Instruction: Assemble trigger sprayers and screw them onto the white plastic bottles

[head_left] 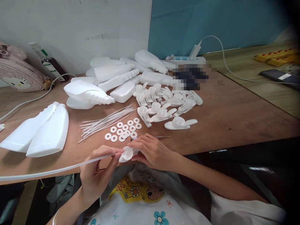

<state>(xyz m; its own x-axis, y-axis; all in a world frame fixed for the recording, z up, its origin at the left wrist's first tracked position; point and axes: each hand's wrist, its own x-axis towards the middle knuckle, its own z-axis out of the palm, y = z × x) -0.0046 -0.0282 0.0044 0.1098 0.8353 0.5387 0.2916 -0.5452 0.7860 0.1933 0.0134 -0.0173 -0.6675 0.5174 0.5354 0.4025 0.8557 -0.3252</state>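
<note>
Between my thumb and fingers, my left hand (102, 167) pinches one end of a thin white plastic tube (70, 166), which trails off to the left edge of view. That end is at the round cup of a white spray head (127, 153); whether it is inside, I cannot tell. My right hand (153, 152) is closed on the spray head and steadies it over the table's front edge. Just beyond my hands lie several white ring washers (125, 127) and a bundle of cut tubes (110, 120). A thin pointed tool (161, 137) lies behind my right hand.
More spray heads (161, 114) are heaped at centre right. White bottles (117, 75) lie piled by the wall, with others (48, 134) at left. A dark glass bottle (52, 64), pink bag (22, 73), power strip (182, 60) and phone (280, 76) surround the brown tabletop.
</note>
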